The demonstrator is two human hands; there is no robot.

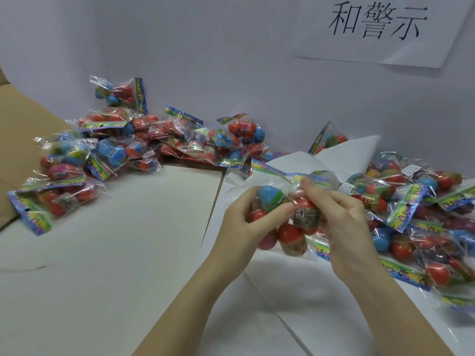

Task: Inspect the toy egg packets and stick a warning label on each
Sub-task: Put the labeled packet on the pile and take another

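Both hands are up over the middle of the table, meeting on one toy egg packet point(285, 214). The left hand point(246, 224) comes in from six o'clock, forearm angled up and to the right, fingers curled round the packet's left side with the thumb pressed across its front, just under a blue egg point(267, 195). The right hand point(344, 219) reaches in from five o'clock, fingers bent and pinched on the packet's top and right side, beside a red egg point(305, 214) that carries a small printed label point(304, 215). So both hands are closed on the same packet, held clear of the table, clear wrap crinkled between them.

Moving outward: at three o'clock a heap of packets point(416, 217) spreads along the right edge, touching and overlapping. At ten to twelve o'clock a second, bigger heap point(144, 140) runs along the back wall, one packet point(120, 92) perched highest. Beneath the hands lies a white sheet point(295, 291); to its left a pale board point(154, 227) covers the table. Brown cardboard point(18, 140) shows at nine o'clock. On the white wall point(205, 47), at one o'clock, hangs a paper sign point(380, 27) with black characters.
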